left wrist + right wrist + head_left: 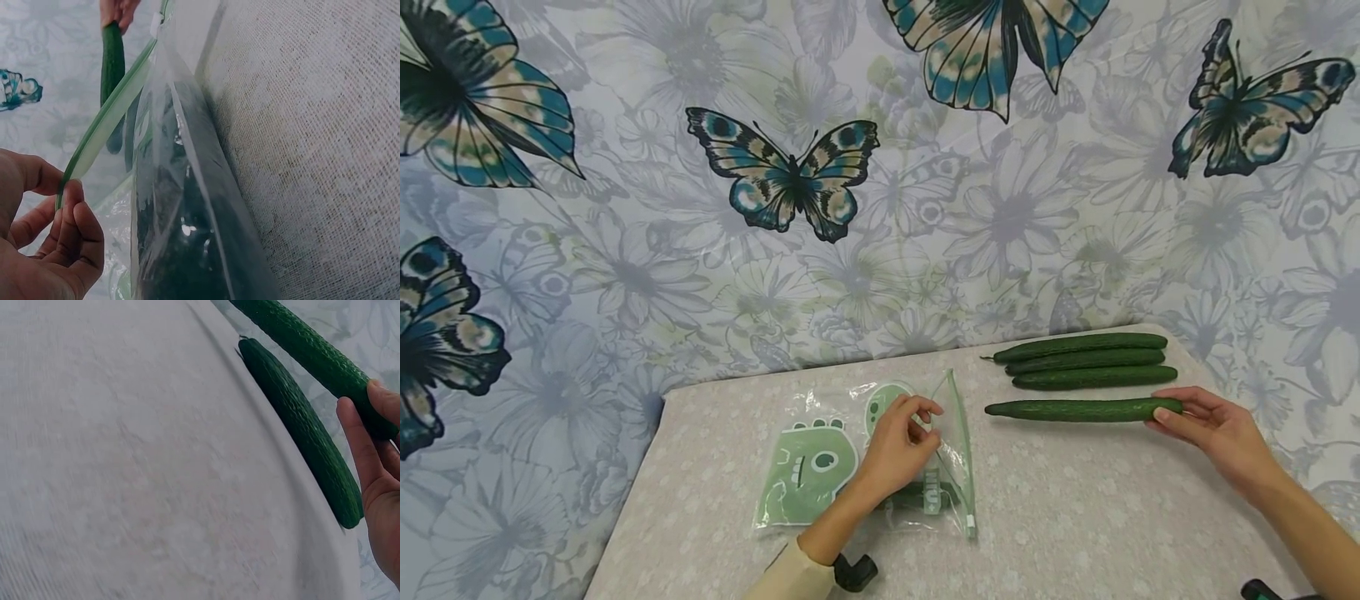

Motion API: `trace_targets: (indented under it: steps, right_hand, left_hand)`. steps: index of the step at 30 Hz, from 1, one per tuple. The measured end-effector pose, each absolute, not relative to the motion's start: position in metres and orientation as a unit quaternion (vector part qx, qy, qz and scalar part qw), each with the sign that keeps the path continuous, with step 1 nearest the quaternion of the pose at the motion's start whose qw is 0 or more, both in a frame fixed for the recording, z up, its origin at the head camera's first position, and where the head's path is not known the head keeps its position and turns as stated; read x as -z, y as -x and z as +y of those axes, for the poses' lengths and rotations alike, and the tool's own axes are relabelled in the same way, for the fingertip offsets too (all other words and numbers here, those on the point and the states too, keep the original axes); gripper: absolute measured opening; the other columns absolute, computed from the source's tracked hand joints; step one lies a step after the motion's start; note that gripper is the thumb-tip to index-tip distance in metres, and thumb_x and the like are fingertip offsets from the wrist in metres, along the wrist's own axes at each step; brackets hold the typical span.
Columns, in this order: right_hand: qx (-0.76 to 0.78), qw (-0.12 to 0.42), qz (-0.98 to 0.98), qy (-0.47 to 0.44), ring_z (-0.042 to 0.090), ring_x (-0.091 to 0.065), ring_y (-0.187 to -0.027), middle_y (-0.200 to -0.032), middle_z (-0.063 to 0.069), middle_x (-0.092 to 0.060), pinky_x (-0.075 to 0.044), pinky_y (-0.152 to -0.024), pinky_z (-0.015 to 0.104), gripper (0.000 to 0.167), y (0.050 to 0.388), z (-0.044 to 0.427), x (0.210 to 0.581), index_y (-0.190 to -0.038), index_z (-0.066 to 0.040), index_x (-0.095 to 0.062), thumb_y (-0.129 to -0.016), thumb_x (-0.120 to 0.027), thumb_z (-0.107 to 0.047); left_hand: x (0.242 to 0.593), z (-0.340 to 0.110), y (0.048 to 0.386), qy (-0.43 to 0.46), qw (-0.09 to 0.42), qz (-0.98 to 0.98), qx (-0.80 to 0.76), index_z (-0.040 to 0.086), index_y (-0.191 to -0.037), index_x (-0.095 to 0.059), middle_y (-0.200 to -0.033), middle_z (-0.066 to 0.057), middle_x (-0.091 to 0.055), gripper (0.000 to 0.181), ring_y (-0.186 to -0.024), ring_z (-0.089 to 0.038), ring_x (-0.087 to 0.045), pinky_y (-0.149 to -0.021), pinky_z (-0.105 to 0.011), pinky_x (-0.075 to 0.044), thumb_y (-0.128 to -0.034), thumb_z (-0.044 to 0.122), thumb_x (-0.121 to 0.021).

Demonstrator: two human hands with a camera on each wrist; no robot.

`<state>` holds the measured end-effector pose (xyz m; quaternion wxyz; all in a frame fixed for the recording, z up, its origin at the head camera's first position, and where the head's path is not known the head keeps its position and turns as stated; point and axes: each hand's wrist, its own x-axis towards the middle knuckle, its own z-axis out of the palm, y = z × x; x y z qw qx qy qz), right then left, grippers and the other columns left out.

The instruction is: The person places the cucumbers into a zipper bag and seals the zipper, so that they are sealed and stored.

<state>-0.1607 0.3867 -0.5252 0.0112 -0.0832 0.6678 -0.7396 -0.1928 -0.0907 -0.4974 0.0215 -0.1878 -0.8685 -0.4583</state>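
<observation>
My left hand pinches the green zip edge of a clear zip bag printed with a green cartoon monster. In the left wrist view, that zip strip is lifted and the mouth of the bag gapes. Something long and dark green lies inside the bag, seen blurred through the plastic; it looks like a cucumber. My right hand grips a long cucumber by its right end, thumb on the near side. In the right wrist view the held cucumber is raised off the cloth.
Behind the held cucumber, three more cucumbers lie side by side at the back right of the table, which has a pale patterned cloth. A butterfly-print curtain hangs right behind the table.
</observation>
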Motion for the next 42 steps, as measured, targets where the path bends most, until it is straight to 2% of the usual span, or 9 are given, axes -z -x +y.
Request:
trace_targets:
  steps: [5, 11, 16, 20, 24, 30, 39, 42]
  right_hand:
    - [0.742, 0.017, 0.663, 0.100, 0.013, -0.082, -0.101, -0.110, -0.003, -0.082, -0.064, -0.090, 0.029, 0.036, 0.161, 0.373, 0.527, -0.134, -0.003, -0.070, -0.104, -0.059, 0.011]
    - [0.745, 0.031, 0.657, 0.114, 0.013, -0.081, -0.102, -0.112, -0.004, -0.081, -0.064, -0.090, 0.031, 0.034, 0.165, 0.355, 0.532, -0.133, -0.004, -0.071, -0.105, -0.058, 0.010]
    - [0.755, 0.051, 0.643, 0.119, 0.013, -0.081, -0.104, -0.115, -0.004, -0.080, -0.064, -0.092, 0.031, 0.034, 0.170, 0.342, 0.537, -0.134, -0.004, -0.070, -0.106, -0.056, 0.009]
    - [0.742, 0.059, 0.659, 0.109, 0.011, -0.081, -0.102, -0.114, -0.006, -0.080, -0.064, -0.091, 0.031, 0.030, 0.173, 0.328, 0.539, -0.131, -0.004, -0.071, -0.105, -0.060, 0.007]
    - [0.717, 0.067, 0.686, 0.102, 0.012, -0.081, -0.101, -0.114, -0.007, -0.080, -0.065, -0.091, 0.032, 0.026, 0.176, 0.312, 0.538, -0.130, 0.001, -0.069, -0.104, -0.065, 0.002]
    - [0.708, 0.077, 0.693, 0.108, 0.014, -0.081, -0.102, -0.115, -0.005, -0.078, -0.065, -0.091, 0.036, 0.030, 0.179, 0.285, 0.537, -0.131, 0.010, -0.065, -0.103, -0.069, 0.000]
    - [0.715, 0.090, 0.683, 0.120, 0.015, -0.080, -0.101, -0.114, -0.003, -0.076, -0.066, -0.090, 0.038, 0.036, 0.184, 0.253, 0.545, -0.130, 0.017, -0.060, -0.101, -0.071, 0.000]
    - [0.709, 0.098, 0.688, 0.121, 0.016, -0.081, -0.101, -0.114, -0.002, -0.076, -0.065, -0.091, 0.039, 0.039, 0.185, 0.242, 0.546, -0.131, 0.016, -0.060, -0.100, -0.073, -0.003]
  left_hand:
    - [0.498, -0.090, 0.192, 0.186, 0.021, -0.867, 0.462, 0.020, -0.119, -0.074, -0.107, -0.004, -0.063, 0.027, -0.076, -0.003, -0.062, -0.072, -0.022, -0.054, -0.0945, 0.009, -0.071]
    - [0.498, -0.091, 0.192, 0.181, 0.009, -0.855, 0.486, 0.026, -0.119, -0.074, -0.107, -0.005, -0.065, 0.028, -0.076, -0.004, -0.063, -0.072, -0.022, -0.055, -0.0961, 0.009, -0.071]
    - [0.499, -0.091, 0.193, 0.180, 0.003, -0.843, 0.508, 0.022, -0.119, -0.074, -0.107, -0.009, -0.066, 0.028, -0.074, -0.004, -0.063, -0.071, -0.022, -0.055, -0.0958, 0.008, -0.073]
    - [0.498, -0.092, 0.192, 0.183, -0.003, -0.840, 0.511, 0.020, -0.120, -0.074, -0.109, -0.012, -0.066, 0.027, -0.074, -0.003, -0.063, -0.070, -0.021, -0.055, -0.0964, 0.008, -0.073]
    - [0.495, -0.092, 0.191, 0.184, -0.007, -0.839, 0.512, 0.019, -0.121, -0.074, -0.110, -0.013, -0.066, 0.027, -0.074, -0.003, -0.064, -0.070, -0.021, -0.055, -0.0966, 0.009, -0.074]
    - [0.493, -0.091, 0.191, 0.180, -0.002, -0.838, 0.516, 0.021, -0.120, -0.075, -0.108, -0.008, -0.067, 0.028, -0.075, -0.003, -0.065, -0.070, -0.020, -0.055, -0.0953, 0.009, -0.075]
    - [0.491, -0.090, 0.189, 0.184, -0.002, -0.835, 0.519, 0.022, -0.121, -0.075, -0.109, -0.007, -0.067, 0.029, -0.077, -0.004, -0.067, -0.071, -0.021, -0.055, -0.0963, 0.008, -0.074]
    - [0.490, -0.090, 0.189, 0.183, -0.001, -0.837, 0.516, 0.021, -0.122, -0.075, -0.109, -0.007, -0.067, 0.028, -0.077, -0.004, -0.067, -0.071, -0.021, -0.056, -0.0966, 0.008, -0.074]
